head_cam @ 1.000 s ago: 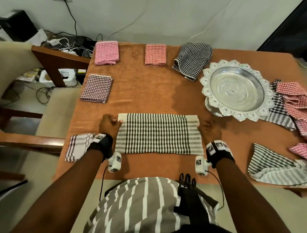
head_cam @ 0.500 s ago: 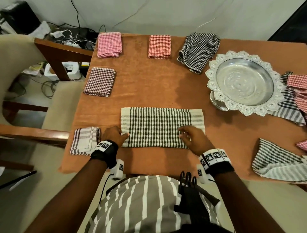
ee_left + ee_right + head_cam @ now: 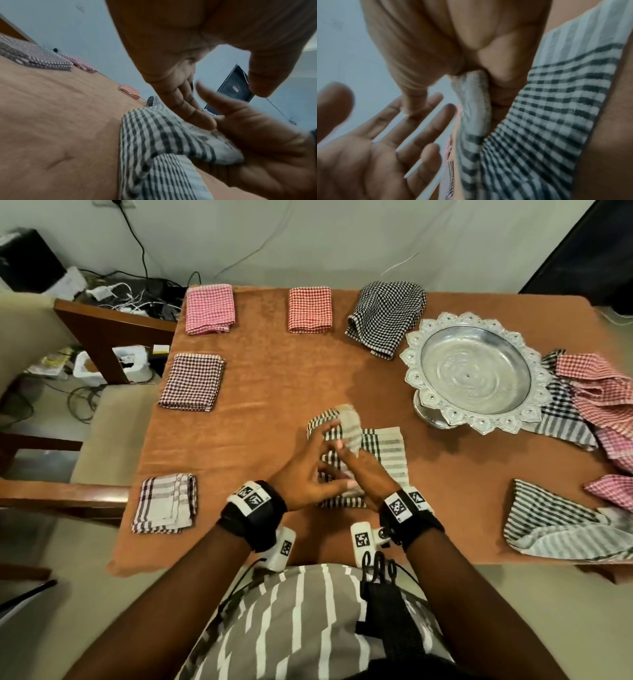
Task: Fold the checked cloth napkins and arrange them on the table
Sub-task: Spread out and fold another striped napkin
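Note:
A black-and-white checked napkin (image 3: 388,448) (image 3: 154,136) (image 3: 547,108) lies near the front middle of the orange table (image 3: 274,392), partly doubled over. My right hand (image 3: 359,465) (image 3: 471,75) pinches a pale end of it, raised off the table. My left hand (image 3: 308,470) (image 3: 385,135) hovers just beside it with fingers spread and holds nothing. In the left wrist view the fingers (image 3: 188,108) reach down to the cloth's raised fold. Folded napkins lie around: pink (image 3: 209,309), red (image 3: 310,309), maroon (image 3: 191,381) and white plaid (image 3: 166,503).
A loosely folded black check napkin (image 3: 387,316) sits at the back. An ornate silver tray (image 3: 411,364) stands at the right, with a heap of unfolded cloths (image 3: 603,405) beyond it. A crumpled striped cloth (image 3: 561,522) lies front right. A chair (image 3: 102,440) stands left of the table.
The napkin lay flat as a long strip. Both hands have come together at its middle, its left end is carried over to the right, and my right hand has lifted a pale end.

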Tool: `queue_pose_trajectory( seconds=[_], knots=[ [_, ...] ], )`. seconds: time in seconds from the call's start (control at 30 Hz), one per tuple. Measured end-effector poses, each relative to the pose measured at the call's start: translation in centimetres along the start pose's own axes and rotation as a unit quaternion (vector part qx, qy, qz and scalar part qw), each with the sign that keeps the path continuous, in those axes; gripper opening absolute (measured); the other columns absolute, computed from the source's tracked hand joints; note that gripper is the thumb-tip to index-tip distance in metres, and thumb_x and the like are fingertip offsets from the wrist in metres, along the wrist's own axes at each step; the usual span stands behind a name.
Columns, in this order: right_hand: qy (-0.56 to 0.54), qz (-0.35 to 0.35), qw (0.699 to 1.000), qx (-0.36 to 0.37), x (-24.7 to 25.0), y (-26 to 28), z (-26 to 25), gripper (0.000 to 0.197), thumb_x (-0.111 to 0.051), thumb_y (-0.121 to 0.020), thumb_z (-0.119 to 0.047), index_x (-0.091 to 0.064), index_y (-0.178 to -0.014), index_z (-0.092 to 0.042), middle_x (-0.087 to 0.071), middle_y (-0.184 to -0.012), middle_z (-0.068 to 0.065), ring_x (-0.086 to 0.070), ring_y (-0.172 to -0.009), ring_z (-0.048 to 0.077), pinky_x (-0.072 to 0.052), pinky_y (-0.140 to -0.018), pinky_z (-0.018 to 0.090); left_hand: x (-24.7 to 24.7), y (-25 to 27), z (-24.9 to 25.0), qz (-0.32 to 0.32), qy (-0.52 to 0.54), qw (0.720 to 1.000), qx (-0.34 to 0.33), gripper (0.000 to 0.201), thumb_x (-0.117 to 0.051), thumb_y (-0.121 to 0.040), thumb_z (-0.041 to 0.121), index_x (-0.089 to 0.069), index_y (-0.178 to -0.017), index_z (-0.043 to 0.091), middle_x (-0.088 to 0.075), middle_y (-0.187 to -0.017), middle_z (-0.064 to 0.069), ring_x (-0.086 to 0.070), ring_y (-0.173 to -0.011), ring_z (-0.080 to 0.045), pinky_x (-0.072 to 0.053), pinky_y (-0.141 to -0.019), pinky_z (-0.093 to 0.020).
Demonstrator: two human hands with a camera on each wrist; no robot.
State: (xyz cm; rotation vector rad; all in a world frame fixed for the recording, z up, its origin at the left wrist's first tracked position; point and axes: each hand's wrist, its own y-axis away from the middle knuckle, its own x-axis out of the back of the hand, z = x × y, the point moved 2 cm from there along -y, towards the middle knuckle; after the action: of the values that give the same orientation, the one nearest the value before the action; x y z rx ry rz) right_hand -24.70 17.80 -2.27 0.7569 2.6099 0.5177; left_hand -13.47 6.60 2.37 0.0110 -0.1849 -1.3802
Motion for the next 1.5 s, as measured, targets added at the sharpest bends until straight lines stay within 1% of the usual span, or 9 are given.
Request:
queue_pose_trajectory(
  seconds=[0.13,0.37,0.53,0.87,1.03,1.2,1.3,1.4,1.5],
  knots=[
    [0.115,0.17,0.978,0.039,5.6,0.1,1.3,0.016,-0.072,-0.089,-0.022,-0.075,-0.105,-0.026,-0.076,-0.111,0.004,-0.071,-0.107,0.028,-0.052,-0.099,0.059,0.1,-0.9,-1.9,0.086,-0.095,0.992,0.008,0.076,-0.07,-0.092,0.025,-0.022,-0.15,0.036,-0.049,-0.146,0.005,-0.069,-0.092,-0.008,-0.054,-0.08,-0.027],
    [0.163,0.265,0.946,0.086,10.7,2.7,2.8,0.038,-0.056,-0.097,0.001,-0.064,-0.133,-0.01,-0.069,-0.129,0.003,-0.064,-0.12,0.016,-0.049,-0.107,0.043,-0.4,-2.9,-6.8,0.04,-0.304,0.941,0.141,0.082,-0.068,-0.087,0.036,-0.02,-0.151,0.021,-0.051,-0.145,-0.01,-0.063,-0.11,-0.026,-0.052,-0.096,-0.045],
    [0.248,0.277,0.928,0.02,12.6,3.7,4.9,0.066,-0.051,-0.089,0.009,-0.05,-0.148,-0.021,-0.059,-0.14,-0.003,-0.059,-0.125,0.016,-0.046,-0.11,0.04,-1.9,-4.2,-8.6,0.048,-0.341,0.916,0.203,0.086,-0.075,-0.081,0.044,-0.029,-0.146,0.013,-0.053,-0.134,-0.012,-0.055,-0.118,-0.029,-0.048,-0.1,-0.042],
    [0.268,0.32,0.908,-0.04,13.7,1.9,4.1,0.057,-0.075,-0.085,-0.015,-0.055,-0.138,-0.013,-0.071,-0.122,0.009,-0.068,-0.109,0.027,-0.051,-0.1,0.039,-1.9,-5.0,-8.6,0.058,-0.301,0.909,0.281,0.073,-0.083,-0.077,0.041,-0.038,-0.125,0.009,-0.056,-0.109,-0.002,-0.06,-0.1,-0.024,-0.048,-0.073,-0.034],
    [0.557,0.326,0.764,0.018,11.2,2.8,3.3,0.069,-0.071,-0.084,-0.029,-0.043,-0.146,-0.017,-0.053,-0.138,0.013,-0.046,-0.125,0.036,-0.037,-0.109,0.049,-2.0,-4.8,-8.2,0.029,-0.321,0.896,0.306,0.042,-0.069,-0.087,0.049,-0.064,-0.104,0.011,-0.071,-0.102,-0.012,-0.066,-0.086,-0.027,-0.044,-0.062,-0.029],
    [0.426,0.078,0.897,0.087,5.7,3.6,1.9,0.074,-0.075,-0.084,-0.051,-0.047,-0.146,-0.023,-0.061,-0.131,0.0,-0.058,-0.118,0.015,-0.05,-0.102,0.041,-1.0,-3.5,-7.1,0.111,-0.099,0.944,0.295,0.023,-0.075,-0.087,0.026,-0.057,-0.079,0.013,-0.073,-0.088,-0.017,-0.073,-0.081,-0.034,-0.062,-0.072,-0.047],
    [0.548,-0.018,0.829,0.108,3.3,3.9,1.5,0.103,-0.072,-0.071,-0.073,-0.026,-0.154,-0.034,-0.048,-0.148,-0.001,-0.046,-0.131,0.016,-0.043,-0.109,0.038,-0.4,-2.4,-4.6,0.166,0.173,0.935,0.263,0.033,-0.07,-0.09,0.003,-0.05,-0.115,0.004,-0.069,-0.109,-0.023,-0.072,-0.092,-0.036,-0.062,-0.072,-0.047],
    [0.631,0.06,0.76,0.142,3.0,4.0,0.8,0.065,-0.07,-0.088,-0.041,-0.043,-0.145,-0.026,-0.056,-0.14,0.002,-0.055,-0.124,0.025,-0.049,-0.095,0.039,1.3,-1.3,-2.2,0.171,0.306,0.912,0.212,0.063,-0.067,-0.09,-0.003,-0.031,-0.136,0.022,-0.066,-0.108,-0.016,-0.072,-0.082,-0.024,-0.061,-0.064,-0.035],
    [0.583,0.157,0.769,0.209,3.7,4.6,-0.1,0.033,-0.067,-0.092,-0.032,-0.063,-0.123,-0.022,-0.066,-0.12,0.002,-0.063,-0.108,0.026,-0.053,-0.081,0.039,3.0,0.0,-0.5,0.118,0.327,0.925,0.155,0.052,-0.061,-0.093,-0.004,-0.044,-0.134,0.022,-0.058,-0.107,-0.019,-0.066,-0.1,-0.026,-0.061,-0.077,-0.035]
  ],
)
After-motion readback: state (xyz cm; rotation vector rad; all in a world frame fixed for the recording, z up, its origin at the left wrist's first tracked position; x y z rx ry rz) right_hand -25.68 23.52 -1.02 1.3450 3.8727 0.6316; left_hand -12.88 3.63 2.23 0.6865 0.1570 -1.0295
